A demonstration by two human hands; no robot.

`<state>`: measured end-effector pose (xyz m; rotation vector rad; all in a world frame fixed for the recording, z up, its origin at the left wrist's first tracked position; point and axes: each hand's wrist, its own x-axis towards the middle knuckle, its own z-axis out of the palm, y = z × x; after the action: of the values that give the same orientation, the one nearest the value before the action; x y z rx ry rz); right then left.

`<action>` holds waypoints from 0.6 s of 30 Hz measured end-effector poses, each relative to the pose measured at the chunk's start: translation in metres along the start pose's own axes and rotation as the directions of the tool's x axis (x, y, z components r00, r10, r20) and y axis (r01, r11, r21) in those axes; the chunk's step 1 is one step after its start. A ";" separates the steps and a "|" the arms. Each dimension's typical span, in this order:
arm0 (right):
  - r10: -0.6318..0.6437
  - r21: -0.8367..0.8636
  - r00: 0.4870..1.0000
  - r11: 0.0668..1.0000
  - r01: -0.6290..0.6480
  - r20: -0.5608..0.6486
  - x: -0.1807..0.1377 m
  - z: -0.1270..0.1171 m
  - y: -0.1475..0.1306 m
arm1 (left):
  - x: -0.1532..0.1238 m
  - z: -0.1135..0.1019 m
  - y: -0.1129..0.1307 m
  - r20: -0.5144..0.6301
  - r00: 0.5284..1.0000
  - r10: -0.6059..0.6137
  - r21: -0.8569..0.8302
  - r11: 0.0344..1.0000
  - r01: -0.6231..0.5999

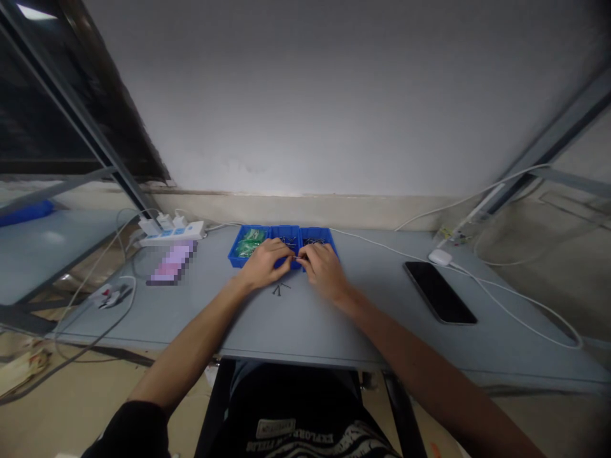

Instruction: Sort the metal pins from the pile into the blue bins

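Behind everything, a plain pale-grey wall [305, 95]; below it, a long, flat, blue-grey table [310, 331]. On that, near the wall and directly ahead of the body, three open blue plastic bins in a row: left bin [234, 260], middle bin [300, 236], right bin [333, 243]. Probably set there for short reach from both sides, and divided to keep small contents apart. Well to the right, a black rectangular phone [440, 292]; well to the left, a white multi-socket power strip [174, 235]; both likely kept sideways, out of the way of the forearms.

At the near side of the bins, two bare hands with fingertips almost meeting: left hand [266, 262] by the left and middle bins, right hand [322, 268] partly over the right bin. Both pinched, seemingly on one slight piece from opposite ends, perhaps for steadiness.

Inside the left bin, green-tinted plastic packets [250, 245]. On the table, just nearer the body than the left hand, a few loose dark slim screws [279, 290], perhaps laid out for easy picking up.

Smallest, the thin pale straight piece [296, 257], between the two sets of fingertips. Too small for sure naming; cannot tell firmness of grip.
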<state>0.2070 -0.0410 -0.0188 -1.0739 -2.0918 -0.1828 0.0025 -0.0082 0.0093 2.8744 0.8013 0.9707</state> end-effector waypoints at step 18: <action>0.011 0.014 0.999 1.000 -0.010 -0.046 -0.001 0.001 0.004 | 0.000 0.000 0.000 -0.007 1.000 0.024 -0.005 1.000 -0.024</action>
<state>0.2094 -0.0389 -0.0208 -1.0629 -2.0435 -0.1860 0.0028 -0.0082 0.0090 2.8842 0.7652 0.9836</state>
